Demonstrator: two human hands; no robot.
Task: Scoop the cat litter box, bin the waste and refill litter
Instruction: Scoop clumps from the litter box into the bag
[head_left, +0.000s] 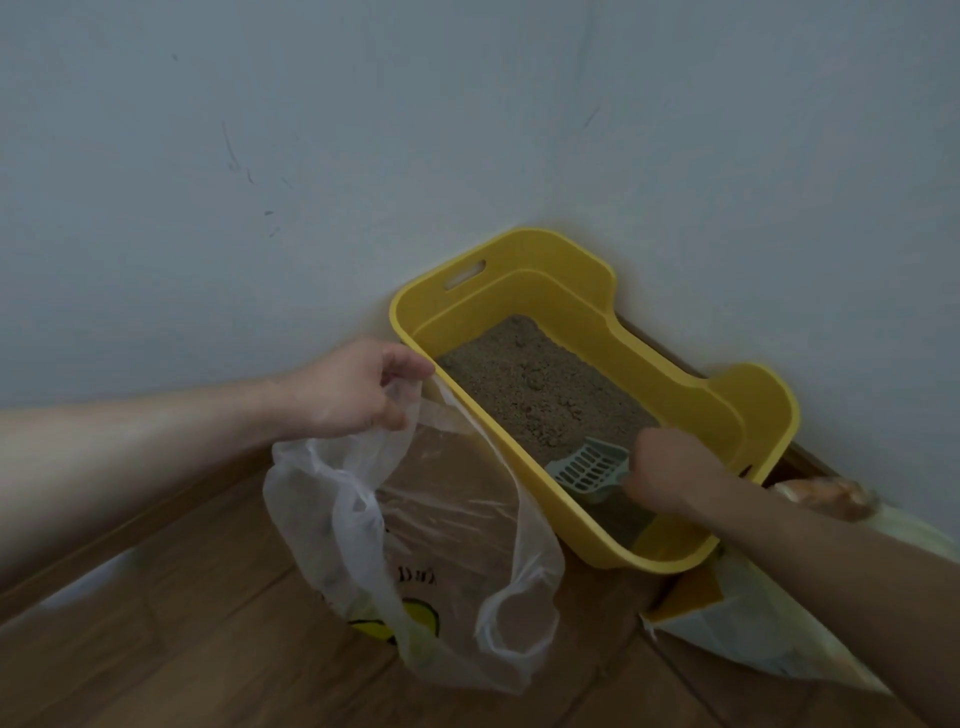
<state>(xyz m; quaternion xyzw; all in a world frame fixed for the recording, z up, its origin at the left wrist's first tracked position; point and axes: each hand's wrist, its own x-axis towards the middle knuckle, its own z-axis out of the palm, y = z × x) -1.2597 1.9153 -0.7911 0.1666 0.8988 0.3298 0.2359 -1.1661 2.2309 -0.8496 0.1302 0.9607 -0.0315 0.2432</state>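
A yellow litter box (582, 291) stands in the corner of the room, holding brown litter (530, 389). My right hand (670, 475) grips the handle of a grey slotted scoop (589, 465), whose head lies over the near end of the litter. My left hand (358, 384) pinches the rim of a clear plastic bag (415, 551) and holds it open just left of the box. The bag hangs down to the wooden floor and has a yellow print near its bottom.
Grey walls (311, 156) meet behind the box. A white and yellow litter sack (737, 623) lies on the wooden floor (182, 623) to the right of the box, under my right forearm. Its top end (826, 493) shows behind my wrist.
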